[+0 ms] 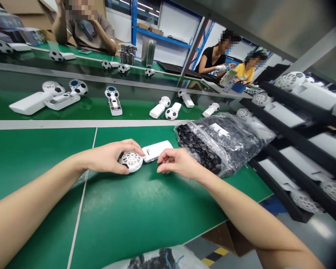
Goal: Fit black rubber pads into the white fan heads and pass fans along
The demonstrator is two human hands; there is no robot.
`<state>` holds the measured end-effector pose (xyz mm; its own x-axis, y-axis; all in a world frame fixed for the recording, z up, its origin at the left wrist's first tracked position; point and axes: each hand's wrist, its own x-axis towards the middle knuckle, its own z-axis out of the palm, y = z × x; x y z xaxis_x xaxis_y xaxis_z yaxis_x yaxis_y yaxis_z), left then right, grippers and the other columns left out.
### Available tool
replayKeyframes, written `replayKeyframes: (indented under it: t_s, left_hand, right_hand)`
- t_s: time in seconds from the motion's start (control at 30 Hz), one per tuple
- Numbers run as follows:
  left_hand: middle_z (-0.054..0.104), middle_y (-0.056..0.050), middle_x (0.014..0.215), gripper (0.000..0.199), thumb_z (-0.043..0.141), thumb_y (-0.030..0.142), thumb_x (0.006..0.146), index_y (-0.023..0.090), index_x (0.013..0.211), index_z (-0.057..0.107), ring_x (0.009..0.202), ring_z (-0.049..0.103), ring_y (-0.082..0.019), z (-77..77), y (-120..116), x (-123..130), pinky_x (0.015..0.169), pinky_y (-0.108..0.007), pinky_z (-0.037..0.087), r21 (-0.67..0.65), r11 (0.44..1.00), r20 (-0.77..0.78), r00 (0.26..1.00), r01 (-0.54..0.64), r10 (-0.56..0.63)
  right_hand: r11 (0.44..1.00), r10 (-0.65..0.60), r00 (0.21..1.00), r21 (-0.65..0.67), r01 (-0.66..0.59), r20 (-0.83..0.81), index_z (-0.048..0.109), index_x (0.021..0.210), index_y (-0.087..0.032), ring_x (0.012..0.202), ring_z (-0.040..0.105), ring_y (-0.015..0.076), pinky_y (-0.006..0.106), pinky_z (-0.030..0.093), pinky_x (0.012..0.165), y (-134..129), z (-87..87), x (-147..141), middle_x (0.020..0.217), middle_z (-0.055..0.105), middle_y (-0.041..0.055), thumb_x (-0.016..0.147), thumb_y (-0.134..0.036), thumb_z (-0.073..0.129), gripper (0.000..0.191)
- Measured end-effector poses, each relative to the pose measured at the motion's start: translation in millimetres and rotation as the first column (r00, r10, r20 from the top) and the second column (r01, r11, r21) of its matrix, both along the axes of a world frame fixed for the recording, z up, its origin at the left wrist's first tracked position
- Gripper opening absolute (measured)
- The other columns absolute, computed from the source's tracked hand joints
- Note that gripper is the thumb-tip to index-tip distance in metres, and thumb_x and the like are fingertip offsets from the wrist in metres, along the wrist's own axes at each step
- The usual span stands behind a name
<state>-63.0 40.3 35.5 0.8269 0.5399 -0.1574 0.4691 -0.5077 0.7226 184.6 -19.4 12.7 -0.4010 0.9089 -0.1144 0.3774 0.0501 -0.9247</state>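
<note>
A white handheld fan (156, 151) with a round, football-patterned head lies on the green table, its handle pointing away to the right. My left hand (116, 155) is closed around the fan's head, thumb at the near side and fingers over the far rim. Just right of the head, my right hand (176, 163) is held in a pinch. A bit of a small black piece (159, 163) shows at its fingertips, mostly hidden. Beside that hand, a clear plastic bag (238, 138) lies with its mouth towards me, full of small black pieces (197, 147).
Beyond a pale rail (72, 124), a dark green conveyor belt (140, 101) carries several similar fans (113, 101). Black racks (285, 134) loaded with fans stand close on the right. Across the line sits a person (100, 33); two more people are farther back at right.
</note>
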Motion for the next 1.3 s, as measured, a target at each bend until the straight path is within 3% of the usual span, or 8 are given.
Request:
replayKeyframes:
  t_s: [0.13,0.27,0.4,0.6,0.73,0.97,1.1,1.3]
  left_hand:
    - [0.046,0.001,0.122,0.050,0.059,0.022,0.067,0.031,0.116,0.052,0.108,0.049,-0.023,-1.6,-0.3,0.6,0.094,-0.033,0.037,-0.014,1.000,0.003,1.000,-0.003,0.003]
    - [0.045,-0.002,0.121,0.055,0.060,0.025,0.068,0.028,0.121,0.046,0.104,0.051,-0.022,-3.4,-5.2,3.3,0.090,-0.031,0.039,0.002,0.998,-0.019,0.997,-0.068,0.068]
    - [0.045,-0.004,0.120,0.058,0.056,0.022,0.067,0.025,0.123,0.043,0.099,0.053,-0.020,-5.9,-12.3,7.2,0.081,-0.027,0.043,0.031,0.991,-0.033,0.991,-0.126,0.127]
    - [0.045,-0.004,0.118,0.056,0.058,0.023,0.065,0.024,0.120,0.045,0.103,0.051,-0.021,-6.9,-17.9,12.9,0.086,-0.030,0.043,0.017,0.985,-0.016,0.985,-0.169,0.169]
    - [0.046,-0.004,0.115,0.058,0.065,0.032,0.064,0.023,0.117,0.046,0.104,0.051,-0.023,-8.8,-17.0,14.6,0.089,-0.033,0.042,0.022,0.983,-0.001,0.983,-0.182,0.182]
    - [0.051,-0.003,0.102,0.039,0.059,0.029,0.067,0.021,0.104,0.052,0.098,0.052,-0.023,-15.5,-19.8,18.3,0.085,-0.035,0.042,0.059,0.965,0.066,0.965,-0.256,0.252]
    - [0.049,-0.003,0.099,0.037,0.057,0.023,0.063,0.020,0.099,0.052,0.092,0.052,-0.022,-18.0,-24.4,22.6,0.079,-0.035,0.043,0.059,0.949,0.079,0.949,-0.311,0.306]
    - [0.049,-0.002,0.091,0.027,0.055,0.023,0.064,0.019,0.091,0.051,0.085,0.050,-0.021,-15.7,-24.9,24.7,0.075,-0.035,0.042,0.056,0.941,0.106,0.939,-0.333,0.326]
  right_hand:
    - [0.987,0.016,0.996,0.160,-0.031,0.092,0.058,0.063,-0.015,0.046,0.051,0.0081,0.020,0.040,0.046,4.6,-2.1,-12.6,0.056,0.056,-0.0039,0.070,-0.040,0.071,0.028]
    - [0.859,-0.066,0.946,0.500,-0.107,0.316,0.058,0.063,-0.016,0.060,0.053,0.0109,0.022,0.039,0.058,10.3,-3.0,-21.1,0.062,0.059,-0.0016,0.077,-0.033,0.067,0.024]
    - [0.795,-0.010,0.884,0.540,-0.276,0.467,0.059,0.081,-0.017,0.073,0.056,0.0141,0.025,0.042,0.067,7.4,0.1,-25.2,0.080,0.062,0.0027,0.086,-0.022,0.056,0.008]
    - [0.557,0.001,0.784,0.651,-0.516,0.621,0.059,0.092,-0.017,0.076,0.056,0.0187,0.030,0.042,0.069,3.3,5.5,-30.2,0.082,0.064,0.0067,0.091,-0.015,0.041,0.018]
    - [0.470,0.035,0.769,0.669,-0.576,0.638,0.062,0.095,-0.017,0.083,0.056,0.0193,0.031,0.041,0.072,8.9,6.1,-35.0,0.088,0.065,0.0076,0.090,-0.014,0.043,0.019]
    - [0.612,0.111,0.855,0.643,-0.460,0.506,0.059,0.084,-0.018,0.079,0.057,0.0157,0.028,0.037,0.071,17.6,5.2,-40.8,0.080,0.065,0.0023,0.083,-0.013,0.057,0.006]
    - [0.638,0.145,0.890,0.647,-0.418,0.431,0.060,0.080,-0.019,0.079,0.058,0.0151,0.027,0.036,0.070,21.9,4.2,-40.0,0.079,0.064,0.0002,0.080,-0.012,0.062,0.008]
    - [0.839,0.136,0.962,0.488,-0.240,0.238,0.058,0.077,-0.017,0.067,0.054,0.0106,0.023,0.042,0.064,27.8,2.1,-41.1,0.076,0.058,-0.0014,0.074,-0.018,0.069,0.011]
